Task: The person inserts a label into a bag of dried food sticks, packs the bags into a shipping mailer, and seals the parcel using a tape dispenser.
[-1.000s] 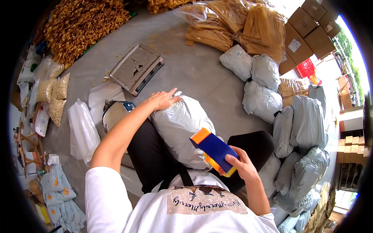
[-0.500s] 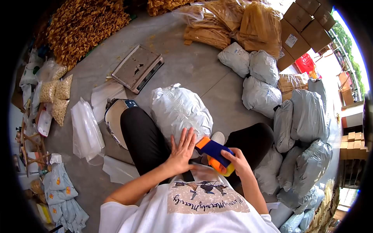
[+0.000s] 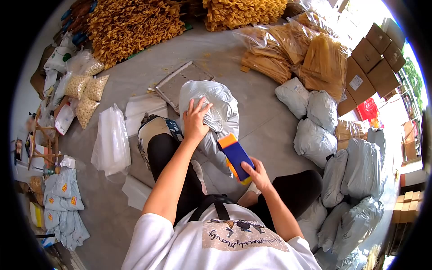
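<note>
A filled silvery-grey plastic mailing bag point(image 3: 220, 101) stands on the floor between my legs, its surface creased and a loose flap hanging toward me. My left hand point(image 3: 195, 119) grips its upper near side, fingers bent over the film and thumb beside the gathered folds. In my right hand point(image 3: 257, 173) is a blue, orange and yellow hand-held tape dispenser point(image 3: 237, 154), with its orange end close to the hanging flap. Whether tape joins the dispenser to the bag I cannot make out.
Behind the bag lies a platform scale point(image 3: 184, 81). Clear plastic sleeves point(image 3: 111, 139) are on the left, filled grey parcels point(image 3: 315, 141) on the right. Farther back are bagged yellowish sheets point(image 3: 321, 63), cardboard boxes point(image 3: 366, 58) and a golden dried heap point(image 3: 130, 27).
The bag has been tipped up and pushed away from me, exposing its flap. My left hand has moved forward from lying flat to gripping it; the dispenser has been raised slightly leftward.
</note>
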